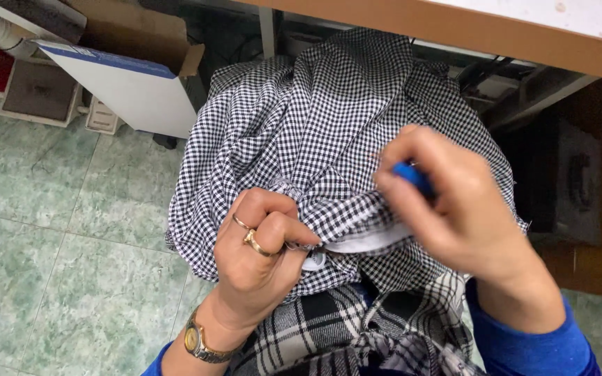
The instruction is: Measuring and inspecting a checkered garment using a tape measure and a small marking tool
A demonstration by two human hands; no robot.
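I see the left hand [259, 244] clenched on a seam of the black-and-white checked garment [329, 125] in the lap; right hand [454, 209] pinches a small blue tool [412, 177] just above that seam; I judge seam-picking under way; next calls for steady tension.

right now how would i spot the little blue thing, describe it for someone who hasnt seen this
Find the black-and-white checked fabric heaped on the lap. Above its gathered edge the right hand pinches a small blue tool, the only solid bright blue among the checks.
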